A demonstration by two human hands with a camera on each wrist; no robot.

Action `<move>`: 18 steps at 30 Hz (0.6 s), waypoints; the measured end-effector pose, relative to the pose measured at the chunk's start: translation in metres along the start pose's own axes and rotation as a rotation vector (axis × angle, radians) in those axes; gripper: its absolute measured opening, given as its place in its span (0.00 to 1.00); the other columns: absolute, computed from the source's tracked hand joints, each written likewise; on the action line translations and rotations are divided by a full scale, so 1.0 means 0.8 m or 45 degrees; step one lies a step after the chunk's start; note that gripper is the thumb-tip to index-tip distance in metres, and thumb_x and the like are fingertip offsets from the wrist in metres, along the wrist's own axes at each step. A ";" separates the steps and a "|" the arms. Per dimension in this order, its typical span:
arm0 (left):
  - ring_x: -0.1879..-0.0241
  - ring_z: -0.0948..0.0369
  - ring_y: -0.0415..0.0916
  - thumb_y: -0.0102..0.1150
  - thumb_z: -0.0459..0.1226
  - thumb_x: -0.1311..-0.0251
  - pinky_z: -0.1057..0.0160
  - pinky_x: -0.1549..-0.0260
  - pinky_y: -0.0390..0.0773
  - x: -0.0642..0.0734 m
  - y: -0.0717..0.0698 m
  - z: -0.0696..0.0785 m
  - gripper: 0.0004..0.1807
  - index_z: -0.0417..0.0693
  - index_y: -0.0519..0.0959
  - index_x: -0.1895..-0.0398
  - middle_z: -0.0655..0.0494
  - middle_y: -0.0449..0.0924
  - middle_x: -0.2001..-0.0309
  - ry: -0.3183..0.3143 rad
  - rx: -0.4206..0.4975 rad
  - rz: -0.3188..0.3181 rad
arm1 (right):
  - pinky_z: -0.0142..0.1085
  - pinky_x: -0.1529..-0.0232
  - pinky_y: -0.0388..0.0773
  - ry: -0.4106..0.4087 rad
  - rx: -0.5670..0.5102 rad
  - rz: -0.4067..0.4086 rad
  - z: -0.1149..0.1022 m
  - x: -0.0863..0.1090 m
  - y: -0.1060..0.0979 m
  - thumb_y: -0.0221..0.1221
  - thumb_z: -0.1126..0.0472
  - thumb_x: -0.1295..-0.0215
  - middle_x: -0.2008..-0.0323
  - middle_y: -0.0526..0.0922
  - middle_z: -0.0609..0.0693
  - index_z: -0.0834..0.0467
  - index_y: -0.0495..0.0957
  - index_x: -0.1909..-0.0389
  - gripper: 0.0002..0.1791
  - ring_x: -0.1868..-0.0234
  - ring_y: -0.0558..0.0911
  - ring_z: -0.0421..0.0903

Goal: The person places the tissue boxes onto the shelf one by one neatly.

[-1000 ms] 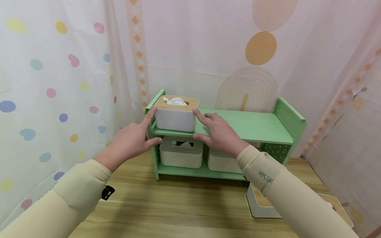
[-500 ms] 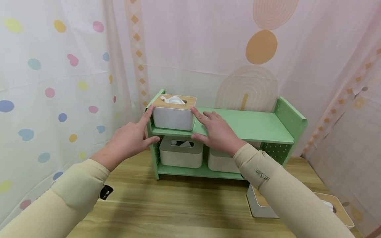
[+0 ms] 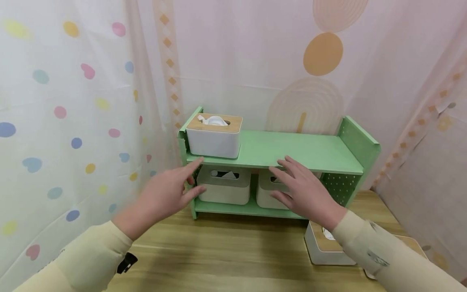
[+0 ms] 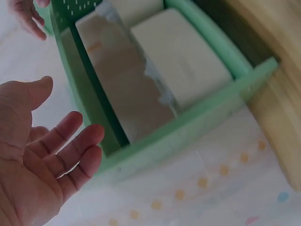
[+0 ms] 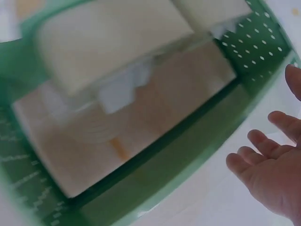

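Note:
A white tissue box with a wooden lid (image 3: 214, 140) sits at the left end of the top shelf of a green rack (image 3: 292, 150), tissue poking from its slot. My left hand (image 3: 160, 198) hovers in front of the rack's left side, below that box and apart from it, fingers loosely extended. In front of the lower shelf's right part is my right hand (image 3: 306, 190), fingers spread and holding nothing. Two pale boxes, a left one (image 3: 224, 190) and a right one (image 3: 268, 194), stand on the lower shelf; my right hand partly hides the right one.
On the wooden table (image 3: 219, 251), right of the rack's front, stands another wooden-lidded tissue box (image 3: 324, 249). Beside it a further box (image 3: 410, 245) is mostly hidden by my right sleeve. Patterned curtains (image 3: 248, 52) hang behind and at both sides.
Both hands have let go of the tissue box on the top shelf. The left hand has dropped down; the right has moved right and down. Earlier the box shifted slightly left.

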State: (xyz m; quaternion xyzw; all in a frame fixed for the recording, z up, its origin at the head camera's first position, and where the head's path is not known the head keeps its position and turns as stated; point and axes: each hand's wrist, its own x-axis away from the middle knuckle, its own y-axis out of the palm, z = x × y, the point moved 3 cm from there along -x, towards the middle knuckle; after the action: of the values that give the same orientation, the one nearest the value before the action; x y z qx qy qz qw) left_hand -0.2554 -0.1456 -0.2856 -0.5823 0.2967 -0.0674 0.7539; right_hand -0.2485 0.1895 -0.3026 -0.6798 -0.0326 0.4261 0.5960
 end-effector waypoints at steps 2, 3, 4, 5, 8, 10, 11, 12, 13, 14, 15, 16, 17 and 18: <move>0.79 0.72 0.67 0.69 0.50 0.29 0.67 0.77 0.72 0.006 0.009 0.010 0.39 0.46 0.69 0.20 0.60 0.87 0.63 0.025 -0.005 -0.012 | 0.60 0.30 0.76 -0.030 0.044 0.052 0.008 0.025 -0.002 0.76 0.51 0.36 0.31 0.79 0.64 0.60 0.79 0.31 0.35 0.25 0.74 0.66; 0.79 0.72 0.66 0.69 0.51 0.29 0.66 0.77 0.72 0.009 0.014 0.014 0.38 0.46 0.70 0.21 0.61 0.87 0.63 0.035 -0.007 -0.020 | 0.60 0.32 0.78 -0.032 0.058 0.063 0.013 0.036 -0.003 0.77 0.52 0.37 0.32 0.80 0.64 0.61 0.80 0.32 0.35 0.27 0.76 0.66; 0.80 0.72 0.65 0.69 0.52 0.29 0.66 0.77 0.71 0.011 0.020 0.019 0.38 0.48 0.71 0.22 0.62 0.87 0.63 0.031 -0.001 -0.038 | 0.60 0.34 0.79 -0.021 0.067 0.061 0.018 0.048 -0.004 0.77 0.52 0.38 0.33 0.81 0.64 0.61 0.81 0.33 0.35 0.28 0.77 0.66; 0.79 0.73 0.65 0.69 0.52 0.30 0.67 0.76 0.71 0.013 0.026 0.022 0.37 0.49 0.72 0.22 0.63 0.86 0.63 0.030 0.009 -0.053 | 0.60 0.35 0.80 -0.004 0.072 0.042 0.023 0.059 -0.005 0.77 0.52 0.38 0.33 0.81 0.64 0.61 0.81 0.33 0.35 0.30 0.79 0.66; 0.80 0.74 0.67 0.70 0.53 0.31 0.67 0.76 0.72 0.017 0.047 0.032 0.36 0.50 0.74 0.24 0.64 0.87 0.63 0.033 0.091 -0.109 | 0.60 0.39 0.82 0.074 0.075 -0.087 0.040 0.090 -0.007 0.76 0.51 0.37 0.35 0.81 0.64 0.61 0.79 0.31 0.36 0.34 0.82 0.66; 0.78 0.75 0.69 0.70 0.54 0.31 0.68 0.75 0.73 0.020 0.063 0.038 0.35 0.51 0.76 0.25 0.65 0.87 0.63 0.040 0.162 -0.161 | 0.60 0.40 0.82 0.136 0.056 -0.223 0.054 0.111 -0.006 0.76 0.49 0.37 0.36 0.82 0.64 0.62 0.77 0.30 0.38 0.37 0.83 0.66; 0.78 0.76 0.70 0.70 0.54 0.31 0.68 0.75 0.74 0.021 0.071 0.041 0.35 0.50 0.76 0.25 0.65 0.88 0.63 0.050 0.204 -0.191 | 0.61 0.41 0.82 0.161 0.039 -0.296 0.062 0.121 -0.005 0.76 0.48 0.37 0.36 0.82 0.64 0.63 0.76 0.29 0.40 0.38 0.83 0.66; 0.77 0.76 0.71 0.69 0.53 0.30 0.68 0.74 0.74 0.023 0.079 0.044 0.34 0.50 0.76 0.26 0.65 0.89 0.63 0.057 0.245 -0.222 | 0.61 0.41 0.82 0.192 0.019 -0.374 0.071 0.132 -0.003 0.77 0.46 0.39 0.36 0.82 0.64 0.63 0.75 0.28 0.43 0.38 0.83 0.66; 0.76 0.76 0.71 0.69 0.54 0.30 0.68 0.74 0.75 0.025 0.087 0.047 0.34 0.49 0.77 0.26 0.64 0.89 0.63 0.071 0.285 -0.252 | 0.62 0.41 0.81 0.222 -0.003 -0.450 0.079 0.142 0.000 0.78 0.44 0.41 0.36 0.82 0.64 0.64 0.74 0.27 0.46 0.38 0.82 0.67; 0.76 0.76 0.72 0.69 0.54 0.30 0.68 0.73 0.75 0.027 0.095 0.050 0.34 0.48 0.77 0.26 0.63 0.89 0.62 0.082 0.319 -0.288 | 0.63 0.40 0.80 0.256 -0.023 -0.524 0.088 0.152 0.004 0.78 0.41 0.43 0.35 0.81 0.65 0.64 0.73 0.26 0.50 0.37 0.81 0.68; 0.75 0.76 0.72 0.68 0.54 0.30 0.68 0.72 0.76 0.029 0.103 0.053 0.34 0.48 0.77 0.26 0.62 0.90 0.61 0.094 0.353 -0.325 | 0.64 0.39 0.80 0.292 -0.039 -0.595 0.096 0.161 0.007 0.79 0.39 0.46 0.34 0.81 0.65 0.64 0.72 0.26 0.53 0.36 0.80 0.70; 0.75 0.76 0.72 0.68 0.54 0.30 0.67 0.72 0.76 0.031 0.110 0.055 0.34 0.48 0.77 0.26 0.62 0.89 0.60 0.104 0.389 -0.365 | 0.65 0.39 0.78 0.324 -0.056 -0.659 0.105 0.169 0.011 0.80 0.38 0.48 0.33 0.80 0.66 0.65 0.71 0.25 0.56 0.35 0.79 0.72; 0.75 0.75 0.72 0.68 0.54 0.29 0.67 0.71 0.76 0.033 0.117 0.058 0.34 0.48 0.77 0.26 0.61 0.89 0.59 0.116 0.422 -0.406 | 0.66 0.38 0.77 0.355 -0.062 -0.718 0.113 0.177 0.015 0.80 0.36 0.50 0.32 0.79 0.67 0.65 0.70 0.24 0.59 0.34 0.77 0.73; 0.75 0.75 0.73 0.68 0.55 0.29 0.67 0.71 0.76 0.036 0.124 0.061 0.35 0.48 0.77 0.26 0.61 0.89 0.59 0.131 0.447 -0.442 | 0.68 0.38 0.76 0.387 -0.070 -0.771 0.120 0.184 0.018 0.81 0.35 0.52 0.31 0.78 0.68 0.65 0.70 0.24 0.61 0.33 0.76 0.75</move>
State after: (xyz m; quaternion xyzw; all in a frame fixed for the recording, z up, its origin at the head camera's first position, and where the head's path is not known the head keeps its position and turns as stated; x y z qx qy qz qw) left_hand -0.2306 -0.0863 -0.3802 -0.4804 0.2140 -0.2759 0.8045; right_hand -0.2212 0.3419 -0.3871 -0.7108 -0.1551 0.1225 0.6750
